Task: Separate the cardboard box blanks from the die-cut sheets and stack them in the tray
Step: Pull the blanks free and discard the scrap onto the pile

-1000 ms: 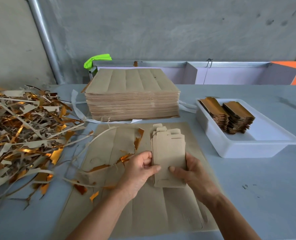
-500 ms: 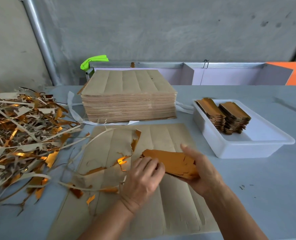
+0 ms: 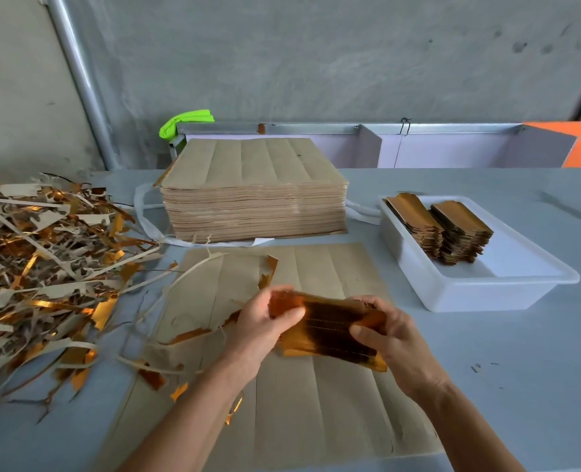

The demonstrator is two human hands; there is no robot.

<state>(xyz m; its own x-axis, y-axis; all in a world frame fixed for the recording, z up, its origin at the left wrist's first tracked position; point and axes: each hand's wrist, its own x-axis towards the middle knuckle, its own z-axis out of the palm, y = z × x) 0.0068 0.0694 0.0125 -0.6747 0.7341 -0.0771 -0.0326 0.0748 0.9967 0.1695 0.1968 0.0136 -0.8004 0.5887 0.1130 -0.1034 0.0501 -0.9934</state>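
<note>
Both hands grip a bundle of blanks (image 3: 329,335) gold side up – left hand (image 3: 265,330) pinching its left end, right hand (image 3: 389,338) its right, fingers beneath hidden. Tray (image 3: 486,287) sits at two o'clock.

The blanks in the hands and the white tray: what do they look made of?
The blanks, held by the left hand and the right hand, look like thin cardboard with a shiny gold foil face: it glints orange and shows scored lines. The tray looks like smooth white plastic, faintly translucent at its rim.
</note>
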